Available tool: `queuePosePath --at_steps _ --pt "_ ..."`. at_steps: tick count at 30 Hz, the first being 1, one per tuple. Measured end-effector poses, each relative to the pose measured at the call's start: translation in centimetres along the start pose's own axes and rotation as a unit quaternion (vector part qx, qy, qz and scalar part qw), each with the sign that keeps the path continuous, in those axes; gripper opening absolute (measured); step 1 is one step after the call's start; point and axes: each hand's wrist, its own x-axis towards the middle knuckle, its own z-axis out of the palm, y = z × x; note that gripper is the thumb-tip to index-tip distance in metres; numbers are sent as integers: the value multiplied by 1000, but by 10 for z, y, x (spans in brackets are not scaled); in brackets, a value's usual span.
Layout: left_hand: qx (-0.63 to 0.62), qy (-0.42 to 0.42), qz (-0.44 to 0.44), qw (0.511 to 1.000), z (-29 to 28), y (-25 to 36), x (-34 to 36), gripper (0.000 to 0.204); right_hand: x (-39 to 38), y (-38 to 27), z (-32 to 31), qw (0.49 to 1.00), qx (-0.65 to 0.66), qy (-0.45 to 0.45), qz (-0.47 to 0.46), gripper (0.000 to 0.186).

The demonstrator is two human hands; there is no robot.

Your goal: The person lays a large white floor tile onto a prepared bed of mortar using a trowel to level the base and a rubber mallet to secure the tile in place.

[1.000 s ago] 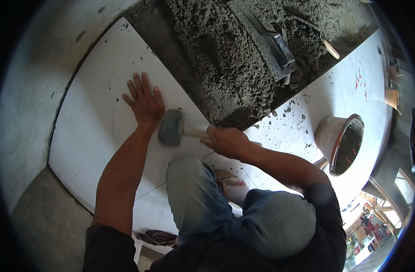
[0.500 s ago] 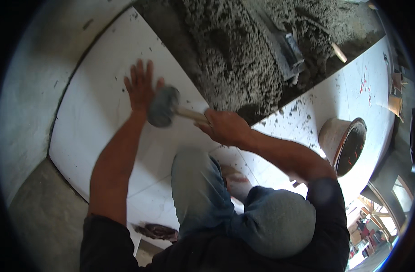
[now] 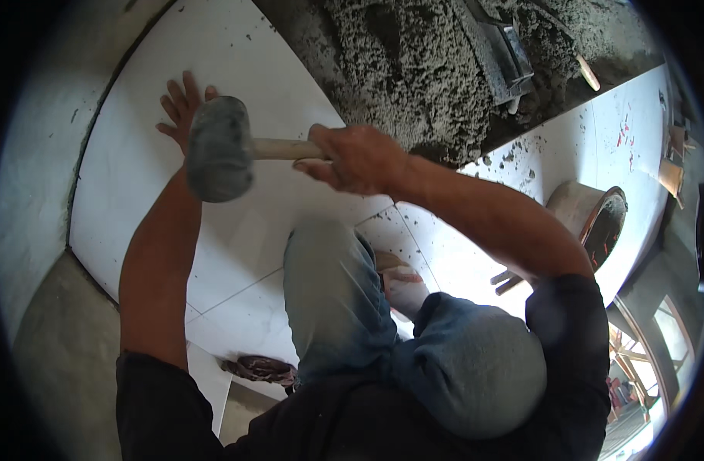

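Note:
A large white floor tile (image 3: pixel 121 200) lies beside the wall. My left hand (image 3: pixel 180 107) rests on it with fingers spread, partly hidden behind the mallet's head. My right hand (image 3: pixel 356 160) grips the wooden handle of a rubber mallet (image 3: pixel 217 150), whose dark head is raised over the tile and overlaps my left wrist in the view. Beyond the tile is a bed of rough grey mortar (image 3: pixel 405 77), holding a steel trowel (image 3: pixel 505 65) and a second tool with a pale wooden handle (image 3: pixel 588 71).
A plastered wall (image 3: pixel 41 177) runs along the left. At right, a bucket with grey residue (image 3: pixel 571 207) stands on white tiles (image 3: pixel 628 123) scattered with mortar crumbs and red bits. My bent legs (image 3: pixel 329 307) are below. A dark crumpled item (image 3: pixel 256 367) lies at the lower edge.
My left hand has shifted up and left along the tile. My right hand and the mallet have moved up and left, and the mallet's head now appears larger, closer to the camera.

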Motion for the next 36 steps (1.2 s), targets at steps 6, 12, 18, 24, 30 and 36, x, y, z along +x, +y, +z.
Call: queuePosePath --at_steps 6,12,18,24,30,36 --pt "-14 34 -22 999 2 4 7 64 4 -5 -5 997 -24 -68 12 44" --pt "-33 12 -27 999 -6 6 5 65 2 -7 3 999 -6 20 -40 49" --pt "-9 23 -46 999 -8 6 3 58 15 -15 -6 995 65 -52 58 52" --pt "-64 -51 -21 996 31 -62 -12 51 0 -44 5 977 151 100 -114 40" --pt "-9 -10 -287 958 -13 -112 -95 82 4 -28 10 989 40 -54 134 37" --pt "-62 -33 -539 840 -28 -155 -143 77 20 -6 25 996 23 59 56 35"
